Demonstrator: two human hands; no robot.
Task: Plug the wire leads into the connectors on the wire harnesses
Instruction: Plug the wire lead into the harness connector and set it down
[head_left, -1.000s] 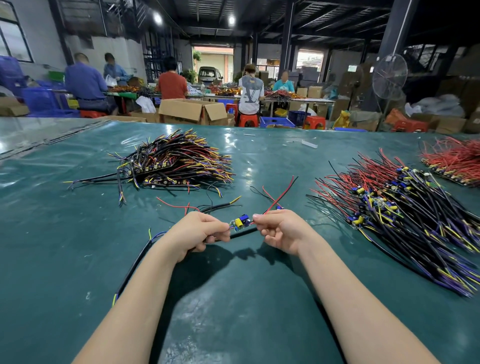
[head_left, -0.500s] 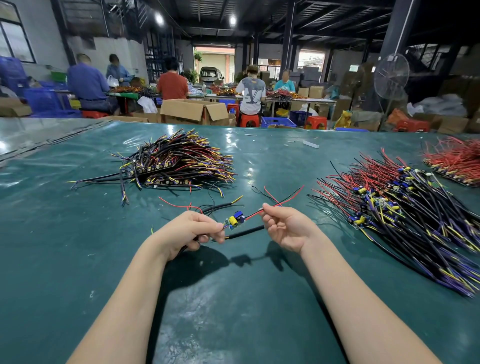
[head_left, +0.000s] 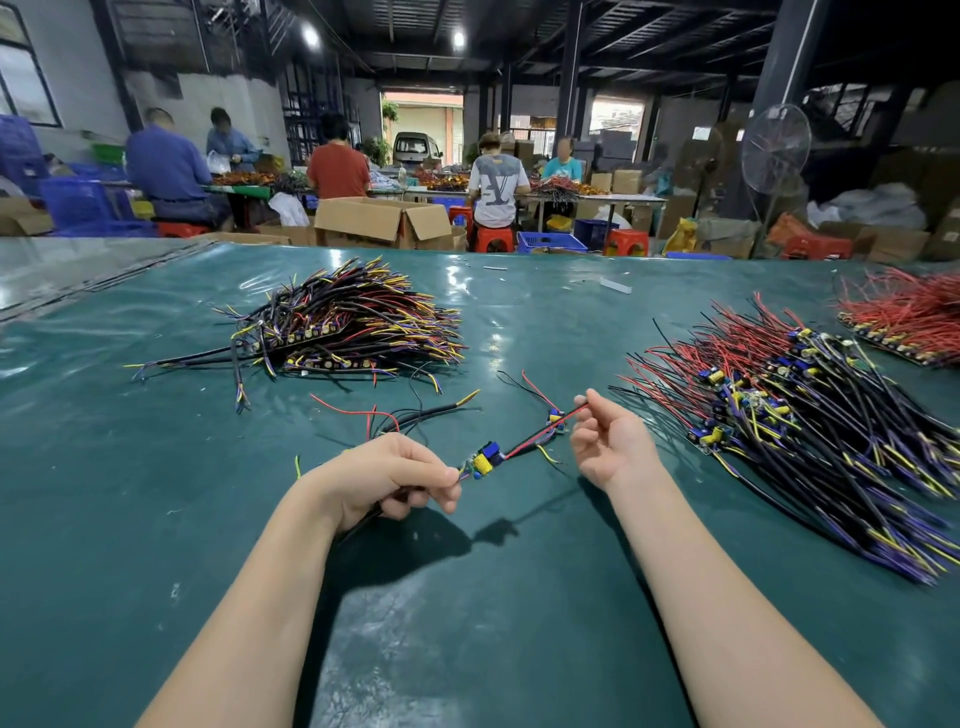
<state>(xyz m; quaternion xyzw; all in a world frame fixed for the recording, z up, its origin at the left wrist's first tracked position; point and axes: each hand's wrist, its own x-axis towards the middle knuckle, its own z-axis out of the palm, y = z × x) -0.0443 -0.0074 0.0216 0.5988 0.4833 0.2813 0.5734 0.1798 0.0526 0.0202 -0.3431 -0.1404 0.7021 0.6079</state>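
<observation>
Your left grip (head_left: 395, 478) pinches the small green board with blue and yellow parts (head_left: 485, 460) above the teal counter (head_left: 467, 623), your right grip (head_left: 613, 447) pinches its thin red wire lead (head_left: 540, 435), apparently not yet plugged, and a large pile of red and black harnesses (head_left: 779, 415) likely awaits.

Glossy green table cover (head_left: 130, 493), smooth, catching bright glare. The wire pile (head_left: 353, 322) shows shiny plastic insulation. Behind, a matt brown cardboard box (head_left: 363, 221) and a wire-metal fan guard (head_left: 776, 148).
</observation>
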